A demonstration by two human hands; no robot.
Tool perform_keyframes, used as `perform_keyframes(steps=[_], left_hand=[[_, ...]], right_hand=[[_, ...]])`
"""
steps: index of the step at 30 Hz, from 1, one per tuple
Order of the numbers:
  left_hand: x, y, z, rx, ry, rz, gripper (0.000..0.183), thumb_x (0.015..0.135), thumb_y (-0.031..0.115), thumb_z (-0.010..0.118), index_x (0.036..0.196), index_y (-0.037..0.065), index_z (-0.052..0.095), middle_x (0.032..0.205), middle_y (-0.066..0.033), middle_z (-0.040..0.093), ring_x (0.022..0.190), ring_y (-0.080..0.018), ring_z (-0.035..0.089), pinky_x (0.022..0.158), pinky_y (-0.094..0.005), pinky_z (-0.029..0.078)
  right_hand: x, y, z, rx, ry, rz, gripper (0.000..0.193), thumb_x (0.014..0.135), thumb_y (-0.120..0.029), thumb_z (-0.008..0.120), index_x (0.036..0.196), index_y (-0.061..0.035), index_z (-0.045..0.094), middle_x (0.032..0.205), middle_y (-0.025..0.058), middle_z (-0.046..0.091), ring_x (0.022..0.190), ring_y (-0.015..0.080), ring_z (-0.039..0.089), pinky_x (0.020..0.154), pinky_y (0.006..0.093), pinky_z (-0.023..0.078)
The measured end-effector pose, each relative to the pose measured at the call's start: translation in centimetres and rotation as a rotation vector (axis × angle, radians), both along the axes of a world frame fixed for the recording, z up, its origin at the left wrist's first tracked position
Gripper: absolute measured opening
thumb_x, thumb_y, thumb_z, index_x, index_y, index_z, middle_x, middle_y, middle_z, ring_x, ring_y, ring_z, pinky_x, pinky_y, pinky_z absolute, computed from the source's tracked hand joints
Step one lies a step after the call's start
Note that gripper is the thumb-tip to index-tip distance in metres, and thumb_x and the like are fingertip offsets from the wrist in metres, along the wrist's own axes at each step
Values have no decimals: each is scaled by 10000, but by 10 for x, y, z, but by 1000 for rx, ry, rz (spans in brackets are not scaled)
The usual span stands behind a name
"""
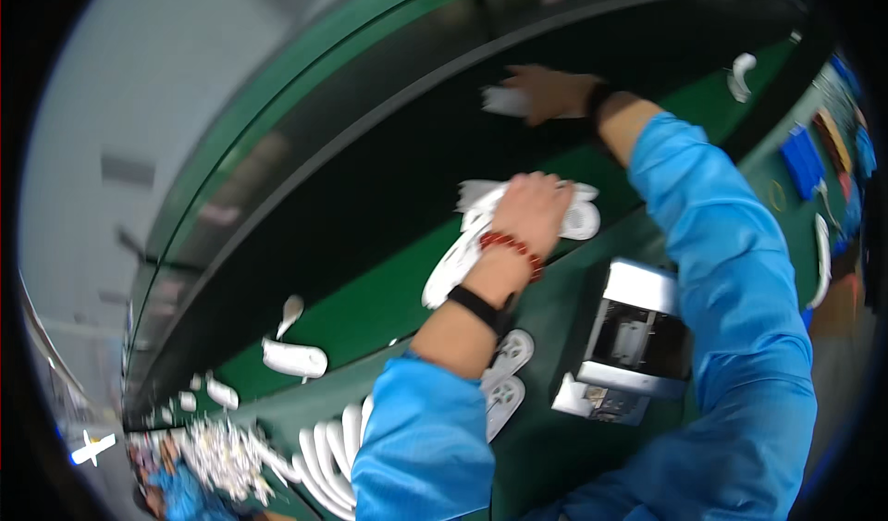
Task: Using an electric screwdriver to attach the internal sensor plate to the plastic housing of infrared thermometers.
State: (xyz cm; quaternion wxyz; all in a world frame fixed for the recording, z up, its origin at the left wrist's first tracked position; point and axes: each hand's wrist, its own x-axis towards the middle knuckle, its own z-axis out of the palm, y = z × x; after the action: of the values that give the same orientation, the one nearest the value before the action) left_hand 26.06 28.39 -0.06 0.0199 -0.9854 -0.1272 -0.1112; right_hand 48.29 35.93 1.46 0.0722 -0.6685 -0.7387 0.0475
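Observation:
My left hand (535, 208), with a red bead bracelet and a black band at the wrist, is closed over a cluster of white moulded plastic parts (450, 266) on the green belt. Round ends of these parts (581, 220) show to its right; its palm hides the middle. Farther off, over the dark part of the belt, my right hand (553, 93) has its fingers and thumb about a pale white piece (504, 102). Motion blurs this hand, and the piece's kind cannot be made out. Both forearms wear blue sleeves.
A metal fixture (629, 341) stands on the green bench beside my right forearm. White parts with round ends (507, 373) lie near my left wrist. Curved white parts (324, 461) and a heap of small white pieces (227, 456) are at lower left. A blue bin (802, 157) sits far right.

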Motion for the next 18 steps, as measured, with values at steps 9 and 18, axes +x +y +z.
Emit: perform_keyframes(steps=[9,18], left_hand=[[-55,-26,48,320,-462,-43,107,753,170,609,849,130,632,766,-27,556,758,-190,561,722,-338,396],[-338,-28,98,466,-454,515,322,761,74,597,1080,117,618,840,-42,559,839,-239,581,764,-403,402]], right_hand=[[13,-50,20,-286,-23,-175,913,631,-312,808,1390,4,412,1401,253,437,1307,365,427,1085,396,354],[86,-145,65,-119,-5,-247,613,682,-161,766,1219,50,557,1179,255,601,1101,360,586,956,385,443]])
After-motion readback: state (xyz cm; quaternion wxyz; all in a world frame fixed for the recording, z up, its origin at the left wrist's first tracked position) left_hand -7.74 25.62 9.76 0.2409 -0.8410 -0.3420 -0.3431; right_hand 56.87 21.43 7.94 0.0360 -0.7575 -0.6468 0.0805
